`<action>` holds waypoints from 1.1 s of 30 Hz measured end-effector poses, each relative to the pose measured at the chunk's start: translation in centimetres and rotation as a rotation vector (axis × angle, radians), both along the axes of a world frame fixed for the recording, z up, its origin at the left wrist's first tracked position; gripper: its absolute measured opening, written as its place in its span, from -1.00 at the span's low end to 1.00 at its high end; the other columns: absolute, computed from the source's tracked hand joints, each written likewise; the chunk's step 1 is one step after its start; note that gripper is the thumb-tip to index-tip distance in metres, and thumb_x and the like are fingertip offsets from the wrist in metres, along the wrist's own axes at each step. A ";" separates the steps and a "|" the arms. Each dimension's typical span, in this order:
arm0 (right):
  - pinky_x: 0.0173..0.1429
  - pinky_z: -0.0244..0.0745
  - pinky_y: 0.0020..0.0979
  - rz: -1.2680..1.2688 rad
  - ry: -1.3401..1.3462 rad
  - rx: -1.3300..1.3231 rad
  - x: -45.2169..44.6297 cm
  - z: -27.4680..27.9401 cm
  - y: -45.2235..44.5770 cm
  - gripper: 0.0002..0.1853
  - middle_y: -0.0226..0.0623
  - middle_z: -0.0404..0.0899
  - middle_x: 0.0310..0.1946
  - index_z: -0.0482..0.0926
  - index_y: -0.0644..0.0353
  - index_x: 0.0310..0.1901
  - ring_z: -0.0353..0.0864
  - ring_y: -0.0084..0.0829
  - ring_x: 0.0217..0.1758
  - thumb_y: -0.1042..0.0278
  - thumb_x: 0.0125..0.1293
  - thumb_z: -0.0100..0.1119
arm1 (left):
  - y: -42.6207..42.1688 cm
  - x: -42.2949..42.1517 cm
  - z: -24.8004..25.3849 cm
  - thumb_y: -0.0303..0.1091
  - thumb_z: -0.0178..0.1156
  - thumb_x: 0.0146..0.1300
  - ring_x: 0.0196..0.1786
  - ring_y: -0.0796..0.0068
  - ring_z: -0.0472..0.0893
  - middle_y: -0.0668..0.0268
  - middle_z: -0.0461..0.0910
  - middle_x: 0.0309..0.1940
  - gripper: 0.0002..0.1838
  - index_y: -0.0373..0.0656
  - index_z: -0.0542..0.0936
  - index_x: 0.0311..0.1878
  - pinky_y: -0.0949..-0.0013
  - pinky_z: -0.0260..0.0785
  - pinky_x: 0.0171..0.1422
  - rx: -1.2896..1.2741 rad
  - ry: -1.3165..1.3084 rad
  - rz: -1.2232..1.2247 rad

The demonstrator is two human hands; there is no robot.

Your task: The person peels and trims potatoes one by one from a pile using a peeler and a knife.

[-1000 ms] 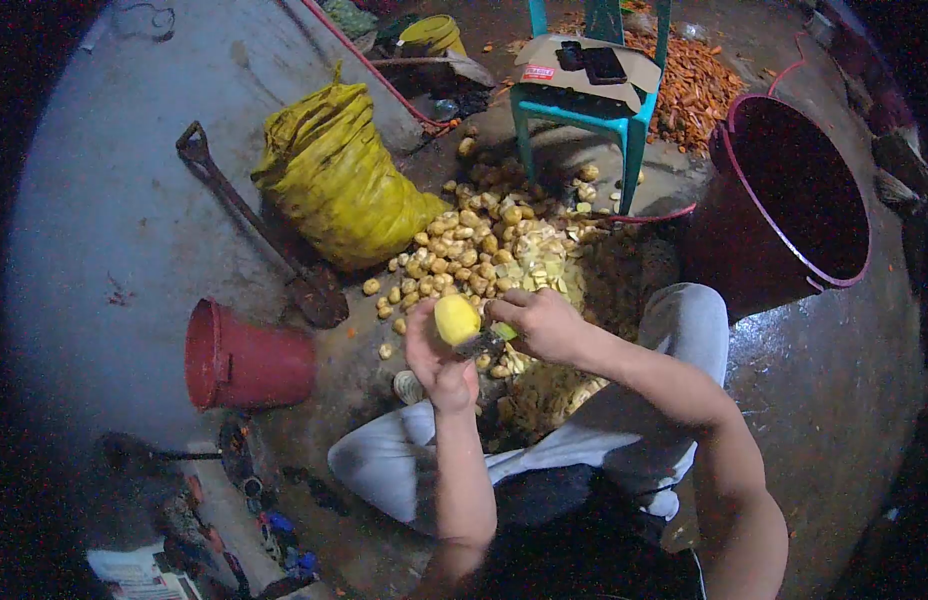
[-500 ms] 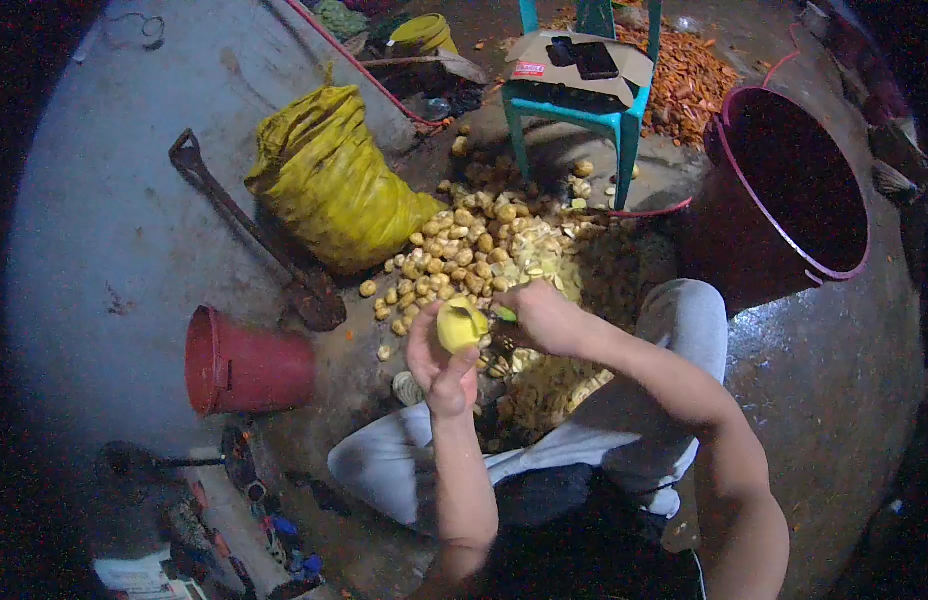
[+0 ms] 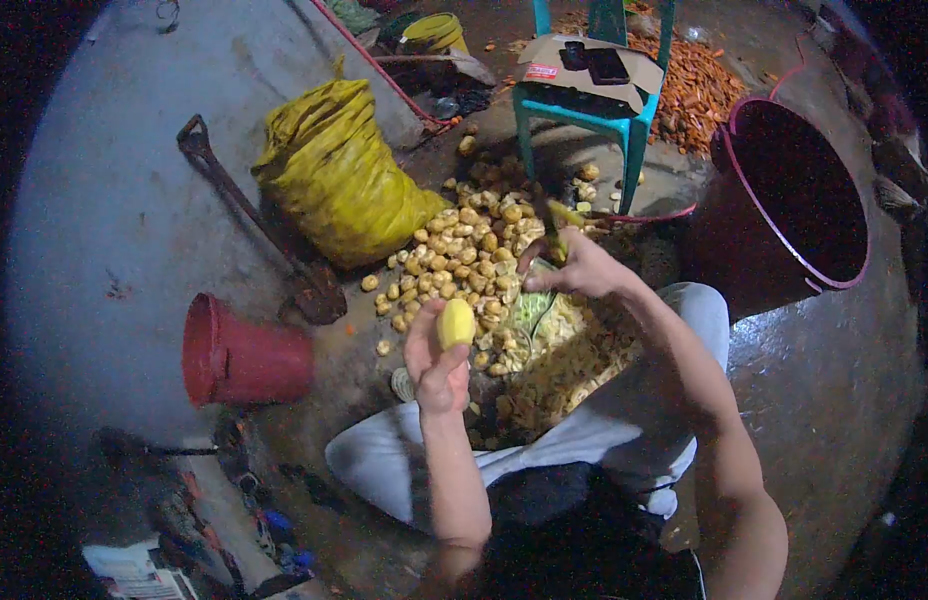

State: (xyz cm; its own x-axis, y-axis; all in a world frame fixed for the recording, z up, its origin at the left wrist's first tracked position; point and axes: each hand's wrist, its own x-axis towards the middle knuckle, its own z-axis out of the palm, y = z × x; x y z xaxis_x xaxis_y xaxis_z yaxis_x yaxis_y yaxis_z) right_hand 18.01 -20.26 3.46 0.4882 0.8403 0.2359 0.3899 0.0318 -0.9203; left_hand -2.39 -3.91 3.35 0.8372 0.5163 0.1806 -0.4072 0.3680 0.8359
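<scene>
A peeled, smooth yellow potato (image 3: 456,324) is held upright between the thumb and fingers of my left hand (image 3: 439,362). To the right and a little farther away, my right hand (image 3: 582,268) is closed round a green-handled peeler (image 3: 561,225), smeared by motion, so its blade is unclear. Beneath and beyond both hands spreads a pile of unpeeled potatoes (image 3: 462,240). Pale peelings (image 3: 559,365) are heaped between my legs, with a blurred green patch just under my right hand.
A yellow sack (image 3: 349,180) and a shovel (image 3: 239,205) stand at the left, near a small red bucket (image 3: 269,357). A large dark red tub (image 3: 729,235) is at the right. Behind the pile is a teal chair (image 3: 624,125) bearing cardboard and phones, with orange pieces (image 3: 694,90) beyond.
My right hand has moved away from the potato, up and to the right, with the peeler. The potato has turned in my left hand and a smooth side shows.
</scene>
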 end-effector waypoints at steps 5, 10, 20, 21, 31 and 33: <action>-0.07 0.47 -0.34 -0.072 -0.005 -0.029 0.4 -2.4 1.1 -0.56 -0.25 0.64 -0.35 0.62 0.21 -0.17 0.56 -0.43 -0.26 0.06 0.05 0.48 | -1.2 -0.2 -0.3 -0.64 0.38 -0.13 0.14 0.30 0.52 0.16 0.52 0.06 -0.29 -0.30 0.40 0.20 0.28 0.32 0.32 -0.054 0.150 -0.111; 0.04 0.46 -0.38 -0.029 0.034 -0.062 -0.5 0.2 0.7 -0.55 -0.33 0.63 -0.19 0.60 0.24 -0.09 0.57 -0.44 -0.11 0.20 0.03 0.52 | -1.4 0.0 -1.1 -0.61 0.40 -0.13 0.13 0.28 0.53 0.14 0.52 0.05 -0.29 -0.34 0.39 0.19 0.27 0.35 0.29 -0.014 0.136 -0.115; 0.11 0.39 -0.32 -0.086 -0.003 -0.069 1.7 1.4 -0.1 -0.35 -0.28 0.60 -0.22 0.55 0.22 -0.04 0.52 -0.36 -0.06 0.15 -0.18 0.64 | -0.8 -1.1 -2.7 -0.41 0.47 -0.11 0.15 0.20 0.53 0.09 0.50 0.09 -0.19 -0.41 0.31 0.23 0.20 0.33 0.32 -0.248 0.029 -0.320; 0.12 0.39 -0.32 -0.065 -0.016 -0.001 0.7 1.5 0.1 -0.38 -0.29 0.59 -0.19 0.55 0.22 -0.06 0.51 -0.37 -0.05 0.17 -0.17 0.63 | -1.5 -0.7 -1.7 -0.40 0.47 -0.10 0.16 0.19 0.52 0.10 0.49 0.11 -0.21 -0.42 0.33 0.22 0.18 0.32 0.33 -0.262 0.039 -0.233; 0.20 0.36 -0.31 -0.015 -0.034 0.050 -0.1 2.2 0.1 -0.47 -0.29 0.60 -0.17 0.61 0.20 -0.16 0.52 -0.33 0.00 0.16 -0.16 0.62 | -1.7 -0.2 -2.0 -0.44 0.42 -0.09 0.19 0.11 0.48 0.04 0.47 0.15 -0.23 -0.44 0.34 0.24 0.16 0.31 0.33 -0.213 0.059 -0.185; 0.16 0.39 -0.29 -0.134 -0.126 -0.014 -0.5 2.2 0.1 -0.45 -0.21 0.61 -0.18 0.59 0.24 -0.15 0.54 -0.28 -0.02 0.17 -0.17 0.62 | -1.0 -0.3 -3.2 -0.43 0.41 -0.02 0.29 0.14 0.44 0.06 0.44 0.22 -0.25 -0.39 0.34 0.28 0.09 0.27 0.41 -0.092 0.059 -0.193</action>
State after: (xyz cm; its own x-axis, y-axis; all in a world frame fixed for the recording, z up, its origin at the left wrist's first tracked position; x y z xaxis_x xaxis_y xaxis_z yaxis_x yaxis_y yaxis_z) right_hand 17.48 -20.15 5.69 0.5631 0.7735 0.2908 0.5022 -0.0408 -0.8638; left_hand -2.73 -4.91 0.18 0.9297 0.3576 0.0883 -0.2736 0.5101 0.8155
